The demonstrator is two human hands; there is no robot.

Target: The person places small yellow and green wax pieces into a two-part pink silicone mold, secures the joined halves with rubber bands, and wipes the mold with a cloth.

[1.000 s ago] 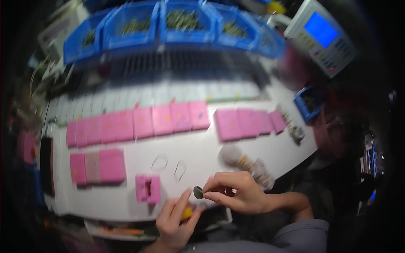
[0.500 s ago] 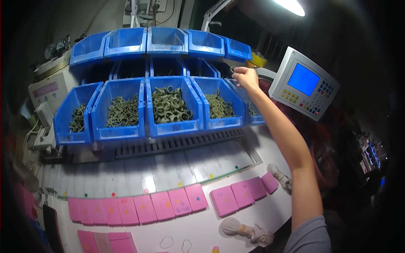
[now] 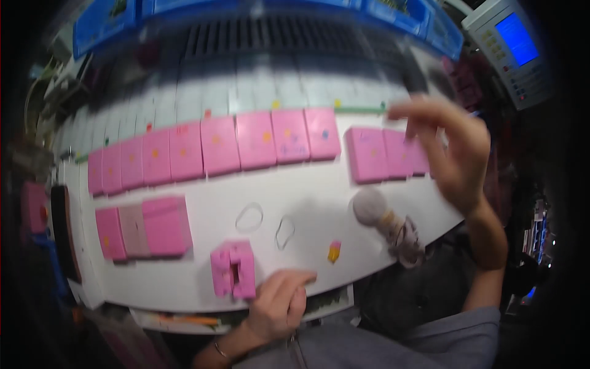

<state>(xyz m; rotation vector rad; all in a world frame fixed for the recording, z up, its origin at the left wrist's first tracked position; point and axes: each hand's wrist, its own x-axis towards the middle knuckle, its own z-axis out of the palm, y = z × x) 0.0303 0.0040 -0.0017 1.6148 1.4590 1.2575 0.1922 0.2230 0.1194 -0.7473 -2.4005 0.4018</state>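
My right hand (image 3: pixel 452 147) is raised over the right-hand row of pink blocks (image 3: pixel 367 157). Motion smears its fingers, so I cannot make out anything held there. My left hand (image 3: pixel 279 304) rests at the table's near edge, fingers loosely stretched to the right with nothing visible in them. Just left of it stands a pink mould-like block (image 3: pixel 246 261) with a dark slot and notched edges. Beyond the left hand lie two thin loops, one a round band (image 3: pixel 261 215), the other a narrower band (image 3: pixel 291 232). A small pink-and-yellow piece (image 3: pixel 334 251) lies to their right.
A long row of pink blocks (image 3: pixel 219 144) crosses the white table (image 3: pixel 209 215); further blocks (image 3: pixel 166 227) sit at left. A tied grey cloth bundle (image 3: pixel 369 208) lies at right. Behind are a dark grille (image 3: pixel 264 34), blue bins (image 3: pixel 399 15) and a control panel with blue screen (image 3: pixel 517 38).
My view has tipped down toward the table. My right hand has come back from the blue bins to above the pink blocks. My left hand and the slotted pink block have come into view.
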